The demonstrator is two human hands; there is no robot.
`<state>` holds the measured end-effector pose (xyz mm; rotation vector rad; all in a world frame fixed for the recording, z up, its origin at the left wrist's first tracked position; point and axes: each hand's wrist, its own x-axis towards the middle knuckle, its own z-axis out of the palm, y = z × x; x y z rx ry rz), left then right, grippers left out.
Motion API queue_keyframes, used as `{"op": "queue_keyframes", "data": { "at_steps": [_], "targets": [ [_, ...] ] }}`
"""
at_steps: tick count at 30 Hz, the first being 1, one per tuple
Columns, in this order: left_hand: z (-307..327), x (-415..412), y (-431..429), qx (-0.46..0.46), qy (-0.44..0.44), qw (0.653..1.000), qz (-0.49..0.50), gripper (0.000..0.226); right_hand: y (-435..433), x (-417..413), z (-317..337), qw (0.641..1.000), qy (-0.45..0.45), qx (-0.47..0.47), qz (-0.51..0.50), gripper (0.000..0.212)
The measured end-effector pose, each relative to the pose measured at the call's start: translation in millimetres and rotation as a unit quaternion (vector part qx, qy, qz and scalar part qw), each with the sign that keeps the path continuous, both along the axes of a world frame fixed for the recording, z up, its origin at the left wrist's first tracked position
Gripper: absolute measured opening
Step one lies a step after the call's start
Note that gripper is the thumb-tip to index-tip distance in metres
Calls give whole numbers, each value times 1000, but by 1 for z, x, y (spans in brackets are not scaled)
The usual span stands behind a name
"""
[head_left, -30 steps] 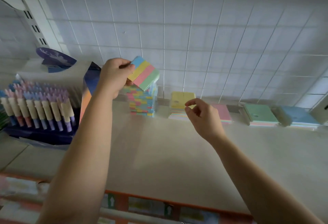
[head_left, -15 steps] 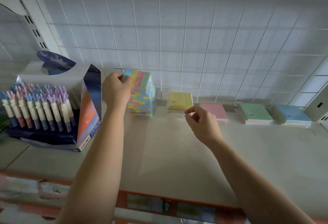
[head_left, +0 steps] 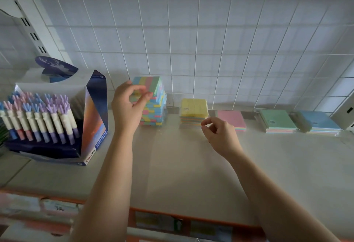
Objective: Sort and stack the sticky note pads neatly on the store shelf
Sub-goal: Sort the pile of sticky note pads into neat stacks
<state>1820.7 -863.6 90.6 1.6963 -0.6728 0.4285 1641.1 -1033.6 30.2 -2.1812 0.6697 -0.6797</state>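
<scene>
Your left hand (head_left: 128, 107) is at center-left of frame, fingers loosely curled against the striped stack (head_left: 153, 102), grip unclear. Right hand (head_left: 220, 136), center, half-curled w/ nothing in it, just below the yellow pads (head_left: 194, 107).

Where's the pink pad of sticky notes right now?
The pink pad lies at the back of the shelf, right of centre, between the yellow-topped stack and the green pad.

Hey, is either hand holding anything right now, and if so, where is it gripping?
The left hand touches the near left side of the tall striped multicolour sticky-note stack; whether it grips cannot be told. The right hand holds nothing.
</scene>
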Motion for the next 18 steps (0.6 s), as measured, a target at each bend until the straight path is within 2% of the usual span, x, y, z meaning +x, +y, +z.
{"op": "queue_keyframes", "data": {
  "at_steps": [4, 8, 18],
  "targets": [
    [-3, 5, -3, -17, 22, 1000, -5, 25, 2, 2, 2, 1000, 2, -1, 9, 10],
    [-5, 18, -4, 35, -12, 999, 33, 25, 4, 3, 3, 1000, 8, -3, 13, 9],
    [3, 15, -3, 98, -39, 994, 26, 29, 4, 3, 1, 1000, 15, -6, 7, 10]
  ]
}}
